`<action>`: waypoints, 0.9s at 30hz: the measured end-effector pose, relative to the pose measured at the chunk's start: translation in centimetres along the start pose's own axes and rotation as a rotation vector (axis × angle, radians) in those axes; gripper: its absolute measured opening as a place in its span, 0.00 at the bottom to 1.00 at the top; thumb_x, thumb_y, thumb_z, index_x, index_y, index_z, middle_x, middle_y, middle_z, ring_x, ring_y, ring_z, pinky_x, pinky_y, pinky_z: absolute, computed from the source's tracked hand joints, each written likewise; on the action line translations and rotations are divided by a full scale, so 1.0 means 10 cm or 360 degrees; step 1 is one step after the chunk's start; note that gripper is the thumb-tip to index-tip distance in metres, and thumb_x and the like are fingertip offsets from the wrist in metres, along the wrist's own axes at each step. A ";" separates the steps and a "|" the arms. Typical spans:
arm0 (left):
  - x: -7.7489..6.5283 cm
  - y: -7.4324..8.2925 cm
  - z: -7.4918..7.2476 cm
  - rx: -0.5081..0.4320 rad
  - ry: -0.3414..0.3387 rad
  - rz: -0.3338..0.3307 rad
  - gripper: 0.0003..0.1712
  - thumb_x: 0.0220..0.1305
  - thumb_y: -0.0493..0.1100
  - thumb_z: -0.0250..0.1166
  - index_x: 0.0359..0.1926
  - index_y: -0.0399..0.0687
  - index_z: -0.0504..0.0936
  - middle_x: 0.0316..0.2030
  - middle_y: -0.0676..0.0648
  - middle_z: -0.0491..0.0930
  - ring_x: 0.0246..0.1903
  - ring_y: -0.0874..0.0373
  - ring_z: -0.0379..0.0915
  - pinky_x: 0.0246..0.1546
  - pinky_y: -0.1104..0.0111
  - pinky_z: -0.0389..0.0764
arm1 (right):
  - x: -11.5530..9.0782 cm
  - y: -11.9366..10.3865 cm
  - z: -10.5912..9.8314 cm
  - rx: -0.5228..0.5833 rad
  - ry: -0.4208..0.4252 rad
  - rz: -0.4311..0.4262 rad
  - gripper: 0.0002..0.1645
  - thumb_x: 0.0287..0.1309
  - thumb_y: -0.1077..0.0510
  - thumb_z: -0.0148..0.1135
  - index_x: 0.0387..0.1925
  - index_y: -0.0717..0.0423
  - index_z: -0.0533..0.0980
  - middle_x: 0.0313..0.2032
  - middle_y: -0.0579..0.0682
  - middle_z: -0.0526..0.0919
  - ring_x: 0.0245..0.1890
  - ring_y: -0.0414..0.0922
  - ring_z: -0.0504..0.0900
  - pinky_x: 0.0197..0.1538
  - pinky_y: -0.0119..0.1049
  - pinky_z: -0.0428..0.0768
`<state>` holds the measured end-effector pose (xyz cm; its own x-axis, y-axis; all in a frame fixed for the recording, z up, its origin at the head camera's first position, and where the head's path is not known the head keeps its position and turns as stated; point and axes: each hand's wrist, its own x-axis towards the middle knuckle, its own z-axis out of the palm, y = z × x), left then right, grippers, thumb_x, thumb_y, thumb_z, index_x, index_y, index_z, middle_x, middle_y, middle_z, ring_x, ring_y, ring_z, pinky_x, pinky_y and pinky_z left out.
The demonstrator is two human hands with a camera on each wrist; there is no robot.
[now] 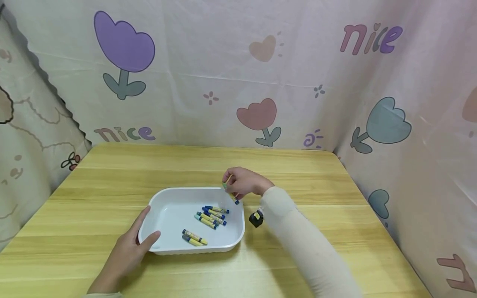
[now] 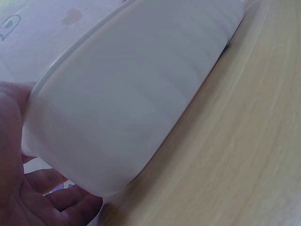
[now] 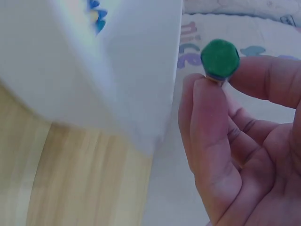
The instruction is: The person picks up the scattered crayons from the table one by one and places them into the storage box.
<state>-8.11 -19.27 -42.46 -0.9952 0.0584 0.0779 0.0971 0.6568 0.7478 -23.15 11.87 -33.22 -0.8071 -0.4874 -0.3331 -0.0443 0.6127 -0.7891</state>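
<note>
My right hand [image 1: 246,182] pinches a green-ended crayon [image 1: 232,196] between thumb and fingertips, over the back right corner of the white tray [image 1: 167,211]. In the right wrist view the crayon's flat green end [image 3: 220,59] faces the camera, and the tray's wall stands beside the hand. At the tray's left end, my left hand [image 1: 128,247] grips it, thumb at the front left corner and fingers along the outer wall. Several yellow-wrapped crayons [image 1: 211,216] lie in a loose group inside, right of the middle. Two more crayons [image 1: 193,237] lie close together near the front wall.
The tray stands on a yellow wood-grain table [image 1: 179,165]. A small black block [image 1: 256,218] with a yellow mark is by the right wrist, just right of the tray. Printed cloth [image 1: 193,49] hangs behind the table and along both sides.
</note>
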 end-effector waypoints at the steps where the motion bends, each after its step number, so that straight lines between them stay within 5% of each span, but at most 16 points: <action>1: 0.00 0.00 0.00 0.0005 0.0000 -0.0004 0.46 0.69 0.52 0.60 0.77 0.51 0.44 0.67 0.24 0.55 0.60 0.25 0.60 0.53 0.35 0.64 | 0.01 -0.03 0.03 -0.0012 -0.0010 0.0000 0.13 0.63 0.65 0.60 0.49 0.58 0.72 0.36 0.56 0.78 0.29 0.48 0.80 0.33 0.39 0.83; 11: 0.00 -0.02 0.01 0.0008 0.0015 0.0024 0.45 0.69 0.51 0.60 0.77 0.50 0.45 0.66 0.23 0.58 0.57 0.26 0.64 0.51 0.36 0.67 | 0.19 -0.22 0.32 -0.0193 -0.0149 -0.0018 0.13 0.61 0.65 0.64 0.46 0.54 0.74 0.37 0.52 0.78 0.31 0.47 0.80 0.31 0.36 0.82; 27: -0.01 -0.02 0.02 0.0022 0.0034 0.0027 0.44 0.69 0.51 0.60 0.77 0.49 0.46 0.63 0.22 0.61 0.55 0.27 0.68 0.49 0.38 0.70 | 0.34 -0.21 0.71 -0.0423 -0.0423 -0.0039 0.11 0.60 0.65 0.64 0.42 0.51 0.74 0.36 0.48 0.76 0.26 0.42 0.77 0.30 0.32 0.80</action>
<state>-7.99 -19.27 -42.70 -0.9931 0.0537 0.1047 0.1137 0.6664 0.7369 -21.67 4.51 -36.38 -0.6243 -0.6269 -0.4660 -0.2410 0.7221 -0.6485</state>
